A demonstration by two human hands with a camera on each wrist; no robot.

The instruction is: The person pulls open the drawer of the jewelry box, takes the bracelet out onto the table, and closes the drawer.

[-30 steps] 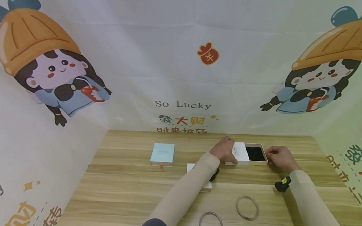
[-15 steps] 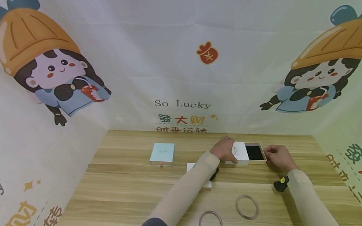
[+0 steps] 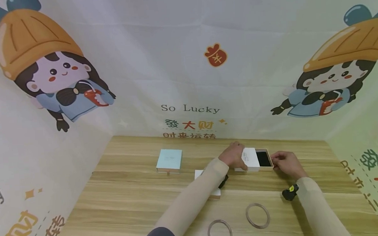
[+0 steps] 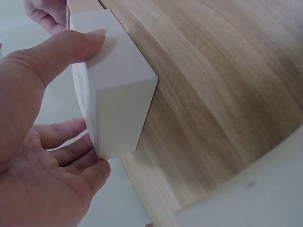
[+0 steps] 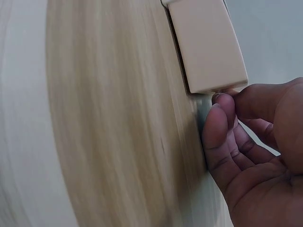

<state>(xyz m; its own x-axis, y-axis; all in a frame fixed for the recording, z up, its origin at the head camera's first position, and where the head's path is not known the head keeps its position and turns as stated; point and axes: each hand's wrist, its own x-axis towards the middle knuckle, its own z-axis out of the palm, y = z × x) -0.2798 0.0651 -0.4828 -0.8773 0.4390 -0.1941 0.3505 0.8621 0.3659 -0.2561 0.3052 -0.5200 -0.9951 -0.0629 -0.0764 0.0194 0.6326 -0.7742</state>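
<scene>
My left hand point(image 3: 232, 154) grips the white sleeve point(image 3: 251, 159) of a small drawer-style gift box. The left wrist view has the thumb across one long side of the sleeve point(image 4: 124, 64) and the fingertips at the opposite edge. Partly out of the sleeve's right end is the drawer point(image 3: 266, 169), peach-coloured outside, with a black pad point(image 3: 263, 159) inside. My right hand point(image 3: 288, 164) is at the drawer's outer end, thumb and fingers pinched together against it in the right wrist view. Whatever small pull may lie between those fingertips is hidden.
Two round bangles point(image 3: 219, 221) lie on the wooden table point(image 3: 123, 205) near the front. A light blue box point(image 3: 169, 159) stands to the left. Another white box point(image 3: 199, 174) is partly hidden under my left forearm. A printed cloth point(image 3: 136, 64) rises behind the table.
The drawer has slid left, a little further into the sleeve, and my right hand has moved left with it. My left hand stays in place on the sleeve.
</scene>
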